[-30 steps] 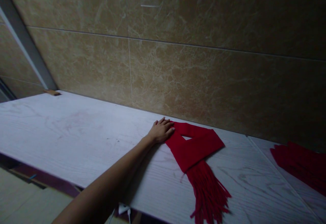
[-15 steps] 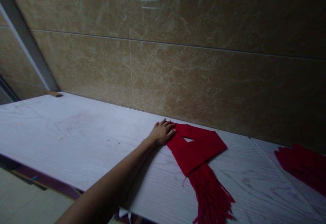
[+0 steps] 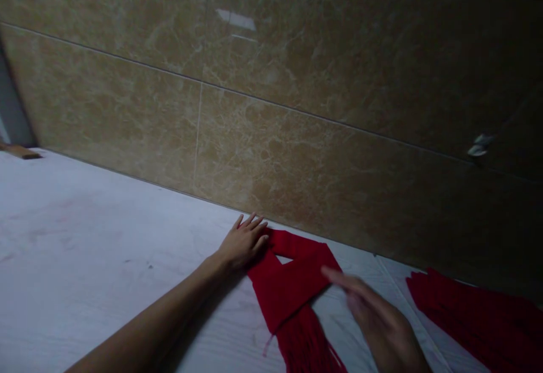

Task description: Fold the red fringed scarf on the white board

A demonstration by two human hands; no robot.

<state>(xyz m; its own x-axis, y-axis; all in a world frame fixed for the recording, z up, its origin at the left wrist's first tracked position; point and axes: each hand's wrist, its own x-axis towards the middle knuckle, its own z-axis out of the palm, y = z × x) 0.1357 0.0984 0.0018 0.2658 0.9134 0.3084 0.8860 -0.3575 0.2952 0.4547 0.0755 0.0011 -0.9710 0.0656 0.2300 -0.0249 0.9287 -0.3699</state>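
Observation:
A red scarf lies folded across itself on the table, its fringe running toward the lower edge of the view. At the scarf's upper left fold, my left hand rests flat with fingers spread. My right hand is over the scarf's right fold, blurred, with one finger stretched out toward the cloth. Nothing shows in its grasp, and I cannot tell whether the fingertip touches the fabric.
More red fabric lies at the right of the whitish wood-grain table. A tiled wall rises along the back edge. A small wooden piece sits at the far left, and a pale object shows against the wall.
My right hand has come into view from the lower right, over the scarf's right fold. The view has shifted to the right; my left hand stays on the scarf.

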